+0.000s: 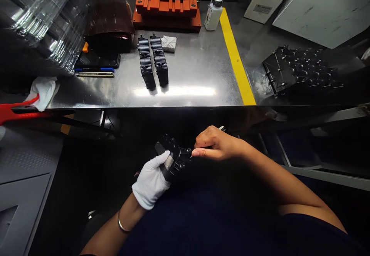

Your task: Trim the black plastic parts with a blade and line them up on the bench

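My left hand [152,179], in a white glove, is closed around a black moulded plastic part [173,159] with small round bosses along its right side. It is held in front of my body, below the table's front edge. My bare right hand [212,144] is closed in a pinch at the part's right end. A thin pen-like tool [222,128] is in it; the back end sticks out behind the knuckles, and a fine tip shows by the thumb. Whether the tip touches the part, I cannot tell.
Two similar black parts [147,63] stand on the metal table [196,67] beside a white block [169,43]. Behind are an orange-red fixture [167,7] and a pump bottle [214,15]. More black parts [300,69] lie right of the yellow tape [237,59]; stacked clear trays [43,21] rise left.
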A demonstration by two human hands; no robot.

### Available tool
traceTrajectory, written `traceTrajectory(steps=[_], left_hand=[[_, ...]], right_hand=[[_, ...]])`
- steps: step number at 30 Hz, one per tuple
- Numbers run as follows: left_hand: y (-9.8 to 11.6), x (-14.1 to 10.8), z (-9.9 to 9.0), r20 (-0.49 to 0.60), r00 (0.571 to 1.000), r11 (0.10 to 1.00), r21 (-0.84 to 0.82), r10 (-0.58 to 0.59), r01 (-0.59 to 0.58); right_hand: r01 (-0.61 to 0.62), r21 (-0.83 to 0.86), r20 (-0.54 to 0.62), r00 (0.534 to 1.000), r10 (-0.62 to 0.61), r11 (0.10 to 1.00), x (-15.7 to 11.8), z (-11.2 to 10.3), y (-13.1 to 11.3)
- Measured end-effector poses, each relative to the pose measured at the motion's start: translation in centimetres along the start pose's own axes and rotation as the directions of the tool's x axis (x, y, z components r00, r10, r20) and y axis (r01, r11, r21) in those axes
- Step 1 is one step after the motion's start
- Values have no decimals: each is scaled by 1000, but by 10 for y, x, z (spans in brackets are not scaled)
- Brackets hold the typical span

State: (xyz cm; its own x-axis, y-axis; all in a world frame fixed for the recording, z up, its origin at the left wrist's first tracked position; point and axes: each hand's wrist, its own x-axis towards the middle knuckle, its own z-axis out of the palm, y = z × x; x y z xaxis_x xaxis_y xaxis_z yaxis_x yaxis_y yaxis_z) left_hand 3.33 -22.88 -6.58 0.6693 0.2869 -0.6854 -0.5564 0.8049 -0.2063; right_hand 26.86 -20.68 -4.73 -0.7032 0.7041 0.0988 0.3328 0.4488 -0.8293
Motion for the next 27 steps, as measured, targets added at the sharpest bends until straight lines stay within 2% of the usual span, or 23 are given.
traceTrajectory(steps=[3,4,5,6,7,9,11,16,19,22,24,27], left_hand=[[4,0,-3,56,998,1000,21,-19,18],[7,0,-4,84,996,1000,11,8,-9],[10,0,-5,117,992,999,-8,47,-46],[13,0,-6,153,984,996,-31,89,-86],[16,0,-6,187,975,992,-50,124,-116],[20,0,-6,235,959,987,-64,160,-149],[20,0,-5,250,951,983,-56,184,-176],[15,0,2,167,946,961,-34,277,-276],[13,-1,2,119,948,955,11,294,-297],[10,-1,-1,135,950,955,56,281,-291],[8,0,-2,156,950,960,40,270,-279],[4,1,0,165,954,969,-37,249,-246]], right_hand=[[-104,249,242,969,42,963,-5,-4,0],[-138,286,260,964,61,948,-6,-4,0],[-168,294,213,971,106,941,-7,-3,0],[-193,283,95,980,173,939,-7,0,-1],[-217,270,-65,968,243,938,-6,4,-1],[-240,282,-367,868,336,929,-1,18,-3],[-214,347,-527,761,379,913,7,35,-5],[-158,478,-625,630,461,864,26,73,-10],[-148,534,-615,607,503,832,30,82,-13],[-144,616,-572,593,566,774,30,88,-16],[-122,631,-611,532,587,766,32,95,-19],[-48,597,-717,415,559,801,37,109,-19]])
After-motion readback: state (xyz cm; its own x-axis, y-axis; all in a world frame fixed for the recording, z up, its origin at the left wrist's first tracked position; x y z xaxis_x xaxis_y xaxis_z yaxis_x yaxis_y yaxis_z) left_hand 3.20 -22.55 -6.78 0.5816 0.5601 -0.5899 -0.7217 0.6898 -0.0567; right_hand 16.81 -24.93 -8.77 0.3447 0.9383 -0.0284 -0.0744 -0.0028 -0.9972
